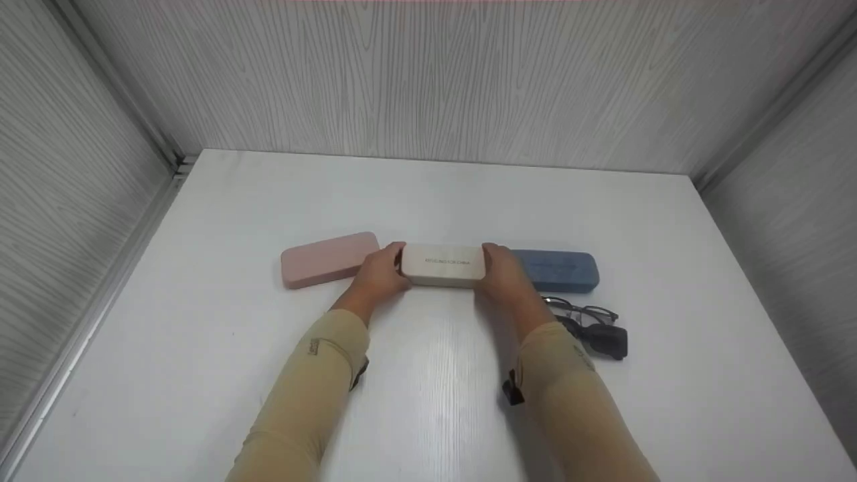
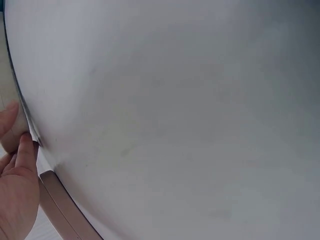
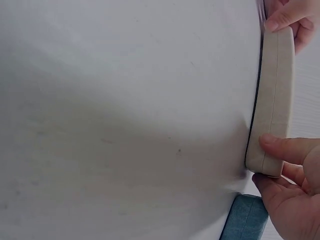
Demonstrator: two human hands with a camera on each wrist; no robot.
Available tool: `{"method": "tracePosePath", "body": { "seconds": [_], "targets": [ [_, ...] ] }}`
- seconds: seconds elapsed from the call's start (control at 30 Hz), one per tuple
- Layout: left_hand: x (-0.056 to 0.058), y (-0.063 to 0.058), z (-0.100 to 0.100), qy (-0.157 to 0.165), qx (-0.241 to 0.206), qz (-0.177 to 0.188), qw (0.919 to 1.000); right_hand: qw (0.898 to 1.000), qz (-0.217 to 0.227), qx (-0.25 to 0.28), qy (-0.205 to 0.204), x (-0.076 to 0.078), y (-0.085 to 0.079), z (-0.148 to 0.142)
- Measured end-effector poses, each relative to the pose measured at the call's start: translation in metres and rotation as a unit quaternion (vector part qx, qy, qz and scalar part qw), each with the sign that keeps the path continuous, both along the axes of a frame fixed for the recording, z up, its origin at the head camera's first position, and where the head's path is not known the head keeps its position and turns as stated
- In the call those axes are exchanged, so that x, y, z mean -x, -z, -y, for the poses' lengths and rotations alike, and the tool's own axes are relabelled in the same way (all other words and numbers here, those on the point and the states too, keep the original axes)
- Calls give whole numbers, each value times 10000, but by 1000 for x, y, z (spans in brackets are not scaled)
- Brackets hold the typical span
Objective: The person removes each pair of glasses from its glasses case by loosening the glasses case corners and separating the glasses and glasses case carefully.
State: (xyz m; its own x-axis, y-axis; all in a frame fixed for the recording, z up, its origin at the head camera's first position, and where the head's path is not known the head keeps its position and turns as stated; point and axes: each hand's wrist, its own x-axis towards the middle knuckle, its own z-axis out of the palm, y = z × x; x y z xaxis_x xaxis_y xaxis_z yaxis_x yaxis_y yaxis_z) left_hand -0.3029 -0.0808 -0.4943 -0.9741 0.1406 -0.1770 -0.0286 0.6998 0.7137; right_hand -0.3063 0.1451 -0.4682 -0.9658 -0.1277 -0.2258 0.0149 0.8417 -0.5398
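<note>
A cream glasses case (image 1: pixel 443 264) with small lettering on its lid lies closed between the two hands, in the middle of the table. At its left end the left hand (image 1: pixel 381 274) grips it, thumb on the near side. The right hand (image 1: pixel 507 280) holds the opposite end the same way, as the right wrist view shows with its thumb on the case's front (image 3: pixel 272 95). Left of it rests a pink glasses case (image 1: pixel 328 260), close to the left hand. A blue glasses case (image 1: pixel 559 270) lies just beyond the right hand, partly hidden by it.
Clear-lens glasses (image 1: pixel 599 313) and dark sunglasses (image 1: pixel 606 340) lie near the right forearm, which partly covers them. The white table (image 1: pixel 428 194) is bounded by wood-grain panels (image 1: pixel 428 80) at the back and both sides.
</note>
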Motion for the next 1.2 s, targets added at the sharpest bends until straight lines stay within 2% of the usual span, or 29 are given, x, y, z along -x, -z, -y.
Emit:
{"method": "tracePosePath", "body": {
  "seconds": [0.17,0.37,0.5,0.63,0.9,1.2],
  "targets": [
    [0,0,-2,22,86,-16,10000,9993,159,266,228,0,3,-3],
    [0,0,0,-60,91,94,9999,9943,201,870,583,-2,10,-5],
    [-1,-2,3,-104,-40,195,9997,9827,245,1633,834,-6,13,-4],
    [-2,-3,5,-63,-126,240,9996,9708,365,2132,1039,-7,15,-3],
    [-3,-2,10,10,-254,270,9993,9571,426,2666,1055,-10,19,-3],
    [-4,0,11,31,-51,274,9996,9551,410,2695,1160,-13,21,-3]
  ]
}}
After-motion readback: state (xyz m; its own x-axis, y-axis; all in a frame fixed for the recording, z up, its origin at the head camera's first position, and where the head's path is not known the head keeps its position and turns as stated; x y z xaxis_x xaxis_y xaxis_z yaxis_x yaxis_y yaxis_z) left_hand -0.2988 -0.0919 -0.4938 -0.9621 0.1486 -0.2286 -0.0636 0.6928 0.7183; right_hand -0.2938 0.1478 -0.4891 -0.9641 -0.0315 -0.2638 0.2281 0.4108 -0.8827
